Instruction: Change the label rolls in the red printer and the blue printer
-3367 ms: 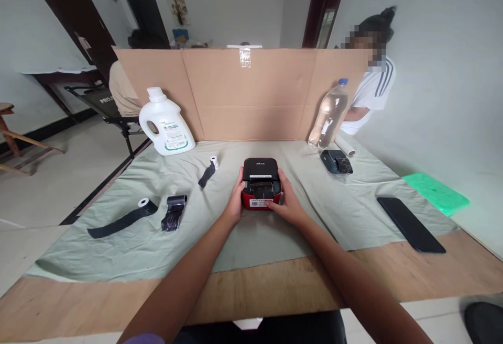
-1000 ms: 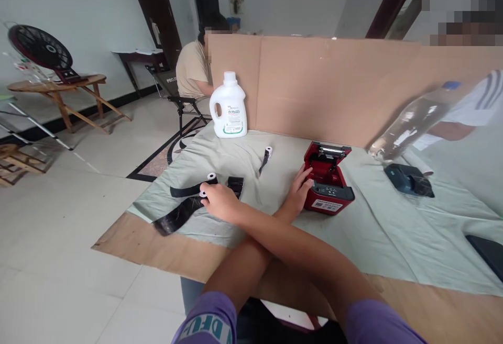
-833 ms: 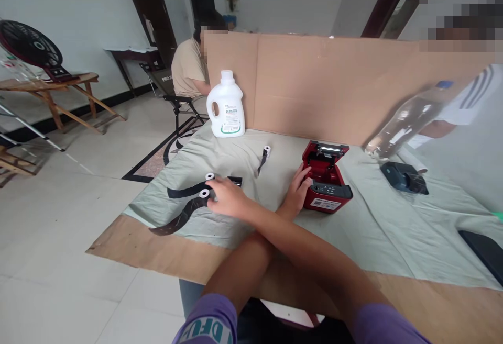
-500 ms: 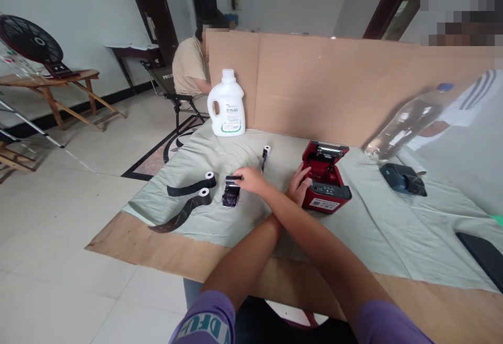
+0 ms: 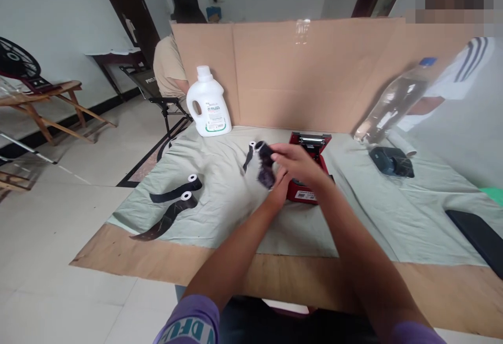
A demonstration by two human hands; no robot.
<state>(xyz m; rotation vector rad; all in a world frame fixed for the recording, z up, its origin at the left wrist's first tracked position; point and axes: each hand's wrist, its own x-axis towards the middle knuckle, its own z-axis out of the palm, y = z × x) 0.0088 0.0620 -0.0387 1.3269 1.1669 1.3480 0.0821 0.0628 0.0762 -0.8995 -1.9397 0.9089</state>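
My right hand [image 5: 298, 163] is closed on a black ribbon roll [image 5: 265, 168] and holds it in the air just left of the red printer [image 5: 314, 142]. The printer's lid stands open on the green cloth [image 5: 220, 197]. My left hand [image 5: 280, 191] is at the printer's left front corner, under my right hand, and its fingers are hidden. Two partly unwound black rolls [image 5: 184, 197] with white cores lie to the left. A small roll [image 5: 251, 147] lies behind the held one.
A white detergent jug [image 5: 207, 104] and a clear water bottle [image 5: 393, 103] stand against a cardboard screen [image 5: 314, 71]. A black device [image 5: 391, 161] and a dark phone [image 5: 475, 234] lie to the right. One person sits behind the screen at left, another at right.
My right hand set one roll down by the rolls on the left, picked up the black ribbon roll and carried it right toward the printer. The printer's lid was opened. My left hand stayed at the printer.
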